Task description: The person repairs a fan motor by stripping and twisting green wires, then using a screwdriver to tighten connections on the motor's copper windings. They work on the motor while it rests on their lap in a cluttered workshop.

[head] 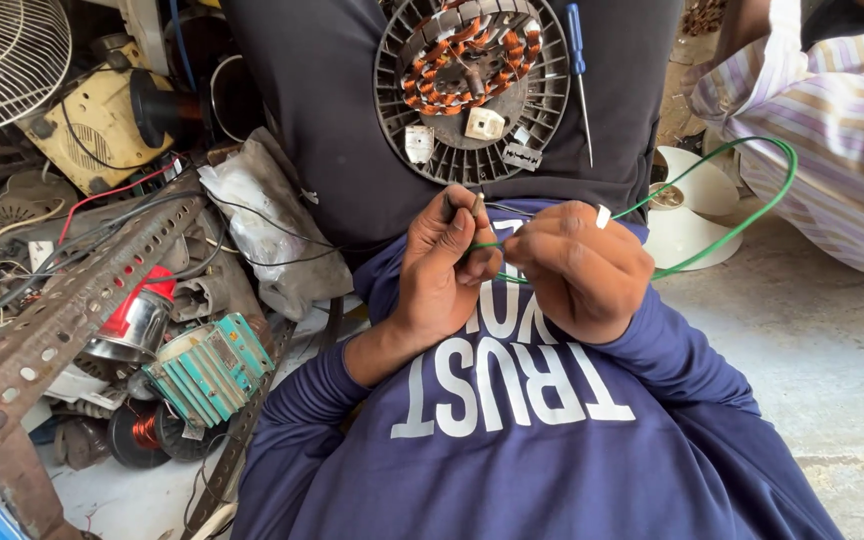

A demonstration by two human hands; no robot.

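Both hands work close to the chest. The left hand (444, 265) pinches the green wire (742, 215) between thumb and fingers, with a small dark tool tip showing above them; the right hand (580, 268) is clenched around the same wire just beside it. Keep the grip points close together so the wire end stays rigid. The wire loops away to the right. Farther out, the motor stator (472, 85) lies on the lap beside a blue screwdriver (579, 70). At left, a metal can (132, 325) sits among scrap; its contents cannot be seen.
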